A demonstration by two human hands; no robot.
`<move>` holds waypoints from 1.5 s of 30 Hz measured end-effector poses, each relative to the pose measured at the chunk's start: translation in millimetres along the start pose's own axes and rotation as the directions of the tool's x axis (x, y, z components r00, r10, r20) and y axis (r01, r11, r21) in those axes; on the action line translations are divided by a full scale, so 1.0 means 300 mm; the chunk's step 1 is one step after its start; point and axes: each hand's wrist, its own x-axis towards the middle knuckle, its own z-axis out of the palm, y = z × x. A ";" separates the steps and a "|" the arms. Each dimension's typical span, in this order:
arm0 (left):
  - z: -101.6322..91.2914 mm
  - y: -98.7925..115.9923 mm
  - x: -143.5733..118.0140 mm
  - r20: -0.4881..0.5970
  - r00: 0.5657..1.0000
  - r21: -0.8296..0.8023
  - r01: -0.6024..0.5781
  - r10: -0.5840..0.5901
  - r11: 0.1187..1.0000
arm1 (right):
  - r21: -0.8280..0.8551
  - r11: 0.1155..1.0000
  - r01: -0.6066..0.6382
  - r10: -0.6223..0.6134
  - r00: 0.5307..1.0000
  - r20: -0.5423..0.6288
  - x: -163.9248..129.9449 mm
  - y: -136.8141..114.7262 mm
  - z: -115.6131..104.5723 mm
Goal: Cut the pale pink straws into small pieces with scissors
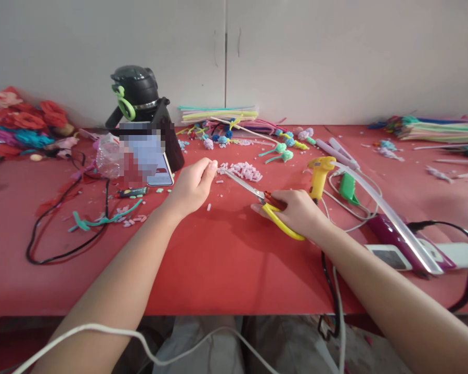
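My right hand grips a pair of scissors with yellow and orange-red handles. Their blades point up and left, the tips close to the fingers of my left hand. That left hand is closed in a pinch, thumb on top. Whatever sits between its fingertips is too small and covered to make out. Just behind the blades lies a pile of short pale pink fuzzy pieces, cut like bits of pipe cleaner. A few loose pieces, such as a single pink bit, are scattered in front of it.
A yellow glue gun with a long clear glue stick stands right of my right hand, cables around it. At left are a phone, a black flask and a black cord loop. Pipe cleaner bundles lie at the back.
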 end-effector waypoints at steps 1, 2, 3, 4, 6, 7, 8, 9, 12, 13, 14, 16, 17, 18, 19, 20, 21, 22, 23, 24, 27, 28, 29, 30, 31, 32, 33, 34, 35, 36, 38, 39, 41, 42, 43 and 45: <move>0.000 -0.001 0.000 0.001 1.000 0.001 0.001 -0.001 1.000 | 0.000 1.000 0.005 -0.005 1.000 0.000 0.000 0.002 0.001; 0.001 -0.001 0.000 0.004 1.000 0.002 0.003 -0.003 1.000 | 0.001 1.000 0.010 -0.010 1.000 -0.003 0.001 0.004 0.003; 0.001 -0.003 0.000 0.007 1.000 0.004 0.006 -0.006 1.000 | 0.000 1.000 0.015 -0.015 1.000 -0.007 0.001 0.006 0.003; 0.002 -0.004 0.001 0.008 1.000 0.007 0.009 -0.009 1.000 | -0.001 1.000 0.019 -0.019 1.000 -0.011 0.002 0.007 0.004; 0.004 -0.007 0.002 0.009 1.000 0.011 0.010 -0.010 1.000 | -0.003 1.000 0.022 -0.022 1.000 -0.014 0.004 0.008 0.003; 0.004 -0.008 0.003 0.009 1.000 0.014 0.010 -0.010 1.000 | -0.003 1.000 0.022 -0.022 1.000 -0.013 0.005 0.007 0.002; 0.005 -0.009 0.003 0.008 1.000 0.018 0.010 -0.011 1.000 | -0.002 1.000 0.022 -0.022 1.000 -0.012 0.005 0.006 0.001; 0.005 -0.010 0.003 0.008 1.000 0.022 0.011 -0.011 1.000 | -0.001 1.000 0.023 -0.023 1.000 -0.010 0.005 0.005 0.000; 0.003 -0.010 0.003 0.007 1.000 0.030 0.009 -0.010 1.000 | 0.000 1.000 0.018 -0.018 1.000 -0.006 0.003 0.002 -0.002; 0.002 -0.010 0.002 0.008 1.000 0.030 0.009 -0.009 1.000 | 0.000 1.000 0.013 -0.013 1.000 -0.003 0.002 0.001 -0.003; 0.002 -0.010 0.002 0.008 1.000 0.030 0.009 -0.009 1.000 | 0.000 1.000 0.008 -0.008 1.000 0.000 0.002 0.000 -0.003; 0.000 -0.008 0.001 0.008 1.000 0.032 0.011 -0.011 0.999 | 0.001 1.000 0.000 0.000 1.000 0.004 0.001 0.000 -0.003; 0.000 -0.007 0.001 0.009 1.000 0.034 0.011 -0.011 0.999 | 0.003 1.000 -0.001 0.001 1.000 0.004 0.001 0.000 -0.002; -0.001 -0.006 0.001 0.008 1.000 0.034 0.011 -0.011 0.999 | 0.005 1.000 -0.001 0.001 1.000 0.002 0.001 0.000 -0.002; -0.001 -0.005 0.002 0.007 1.000 0.036 0.011 -0.011 0.999 | 0.006 1.000 0.000 0.000 1.000 0.001 0.002 0.001 -0.002; 0.000 -0.004 0.002 0.005 1.000 0.038 0.010 -0.010 0.999 | 0.007 1.000 0.000 0.000 1.000 -0.001 0.002 0.001 -0.002; 0.000 -0.003 0.002 0.003 1.000 0.039 0.009 -0.009 0.999 | 0.006 1.000 0.003 -0.003 1.000 -0.002 0.002 0.001 -0.002; 0.000 -0.003 0.003 0.003 1.000 0.038 0.008 -0.008 0.999 | 0.006 1.000 0.006 -0.006 1.000 -0.003 0.002 0.001 -0.003; 0.000 -0.003 0.003 0.003 1.000 0.037 0.006 -0.006 0.999 | 0.005 1.000 0.010 -0.010 1.000 -0.003 0.002 0.001 -0.004; 0.000 -0.004 0.003 0.004 1.000 0.035 0.003 -0.003 0.999 | 0.004 1.000 0.014 -0.014 1.000 -0.003 0.001 0.000 -0.004; 0.001 -0.007 0.003 0.006 1.000 0.031 -0.003 0.002 1.000 | -0.001 1.000 0.023 -0.023 1.000 -0.007 0.002 -0.001 -0.006; 0.001 -0.008 0.003 0.005 1.000 0.030 -0.002 0.002 1.000 | -0.003 1.000 0.024 -0.024 1.000 -0.008 0.002 -0.002 -0.006; 0.001 -0.008 0.003 0.006 1.000 0.029 -0.001 0.001 1.000 | -0.003 1.000 0.025 -0.025 1.000 -0.010 0.003 -0.002 -0.006; 0.002 -0.009 0.002 0.010 1.000 0.026 0.001 -0.001 1.000 | -0.002 1.000 0.026 -0.026 1.000 -0.011 0.004 -0.002 -0.006; 0.002 -0.009 0.002 0.012 1.000 0.022 0.003 -0.003 1.000 | -0.002 1.000 0.026 -0.026 1.000 -0.010 0.006 -0.002 -0.006; 0.003 -0.009 0.002 0.014 1.000 0.017 0.003 -0.003 1.000 | -0.002 1.000 0.024 -0.024 1.000 -0.009 0.006 -0.001 -0.005; 0.004 -0.009 0.002 0.015 1.000 0.013 0.003 -0.003 1.000 | -0.004 1.000 0.020 -0.020 1.000 -0.008 0.007 -0.001 -0.004; 0.004 -0.008 0.002 0.016 1.000 0.010 0.002 -0.002 1.000 | -0.005 1.000 0.014 -0.014 1.000 -0.006 0.007 0.000 -0.004; 0.004 -0.008 0.001 0.017 1.000 0.007 -0.001 0.001 1.000 | -0.006 1.000 0.007 -0.007 1.000 -0.005 0.007 0.000 -0.004; 0.004 -0.008 0.001 0.016 1.000 0.006 -0.002 0.002 1.000 | -0.005 1.000 -0.002 0.002 1.000 -0.005 0.006 0.001 -0.004; 0.003 -0.006 0.001 0.006 1.000 0.004 0.005 -0.005 1.000 | 0.004 1.000 -0.018 0.018 1.000 -0.008 0.004 0.001 -0.004; 0.002 -0.005 0.001 -0.008 1.000 0.002 0.011 -0.011 1.000 | 0.010 1.000 -0.024 0.024 1.000 -0.012 0.003 0.000 -0.005; -0.001 -0.002 0.002 -0.041 0.999 -0.009 0.027 -0.028 1.000 | 0.024 0.999 -0.032 0.033 0.999 -0.021 0.001 -0.002 -0.008; -0.002 0.000 0.002 -0.055 0.998 -0.017 0.034 -0.035 0.999 | 0.028 0.999 -0.033 0.033 0.999 -0.022 0.000 -0.003 -0.010; -0.003 0.001 0.001 -0.062 0.997 -0.024 0.040 -0.041 0.999 | 0.030 0.999 -0.033 0.033 0.999 -0.022 -0.001 -0.004 -0.012; -0.004 0.004 0.001 -0.057 0.997 -0.038 0.048 -0.050 0.998 | 0.030 0.999 -0.032 0.032 0.999 -0.017 -0.002 -0.008 -0.014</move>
